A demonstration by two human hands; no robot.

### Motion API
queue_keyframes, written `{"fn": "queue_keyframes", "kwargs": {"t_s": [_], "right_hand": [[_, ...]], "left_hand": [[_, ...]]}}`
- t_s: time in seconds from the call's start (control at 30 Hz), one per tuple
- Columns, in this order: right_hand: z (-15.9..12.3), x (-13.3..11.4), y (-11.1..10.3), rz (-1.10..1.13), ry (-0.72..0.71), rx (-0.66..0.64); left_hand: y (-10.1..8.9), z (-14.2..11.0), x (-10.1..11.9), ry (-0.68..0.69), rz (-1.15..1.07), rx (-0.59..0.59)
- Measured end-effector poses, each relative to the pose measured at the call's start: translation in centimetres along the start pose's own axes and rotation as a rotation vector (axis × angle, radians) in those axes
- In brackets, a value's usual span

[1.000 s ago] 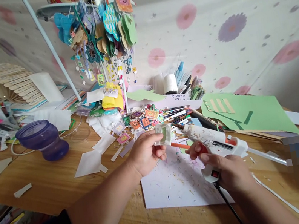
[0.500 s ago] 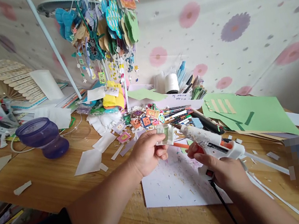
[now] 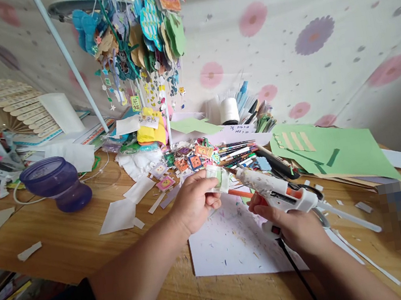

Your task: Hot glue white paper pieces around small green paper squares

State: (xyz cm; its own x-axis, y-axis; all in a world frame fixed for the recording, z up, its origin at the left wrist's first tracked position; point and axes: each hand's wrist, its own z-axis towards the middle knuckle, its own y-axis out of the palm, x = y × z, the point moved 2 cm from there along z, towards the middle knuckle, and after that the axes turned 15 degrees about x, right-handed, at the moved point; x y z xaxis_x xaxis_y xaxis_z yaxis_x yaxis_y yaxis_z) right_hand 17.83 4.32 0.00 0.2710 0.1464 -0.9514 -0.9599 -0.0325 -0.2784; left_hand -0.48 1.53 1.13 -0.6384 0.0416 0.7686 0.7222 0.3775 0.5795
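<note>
From far off, I see the left hand [image 3: 195,201] pinch a small pale square [image 3: 219,179] just left of the glue gun [image 3: 268,186] — likely to keep it still. The right hand [image 3: 293,224] is wrapped round the gun (I guess for aiming). A speckled sheet [image 3: 220,254] lies below the gun, maybe for drips.

The single camera, worn on the person's head, looked forward and down over the brown wooden table [image 3: 66,244] from its near side, facing the white cloth with pink and purple flowers [image 3: 225,23] beyond. Its wide view took the bare left hand [image 3: 197,196] and bare right hand [image 3: 293,221] fairly close, near mid-picture.
</note>
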Motion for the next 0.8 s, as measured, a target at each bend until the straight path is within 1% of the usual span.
{"fn": "queue_keyframes", "kwargs": {"t_s": [0.17, 0.33, 0.47, 0.6, 0.8], "right_hand": [[0.4, 1.0, -0.1, -0.052, -0.015, -0.051], [0.8, 1.7, 0.0, -0.056, -0.158, -0.030], [0.9, 2.2, 0.1, -0.048, -0.205, -0.032], [0.8, 1.8, 0.2, -0.033, -0.226, -0.069], [0.6, 0.3, 0.4, -0.048, -0.266, -0.054]], "left_hand": [[-0.1, 0.0, 0.0, -0.004, -0.007, 0.015], [-0.1, 0.1, 0.0, -0.012, -0.005, 0.035], [-0.1, 0.0, 0.0, -0.021, -0.016, 0.052], [0.0, 0.0, 0.0, -0.029, -0.031, 0.071], [0.0, 0.2, -0.1, -0.017, -0.039, 0.070]]}}
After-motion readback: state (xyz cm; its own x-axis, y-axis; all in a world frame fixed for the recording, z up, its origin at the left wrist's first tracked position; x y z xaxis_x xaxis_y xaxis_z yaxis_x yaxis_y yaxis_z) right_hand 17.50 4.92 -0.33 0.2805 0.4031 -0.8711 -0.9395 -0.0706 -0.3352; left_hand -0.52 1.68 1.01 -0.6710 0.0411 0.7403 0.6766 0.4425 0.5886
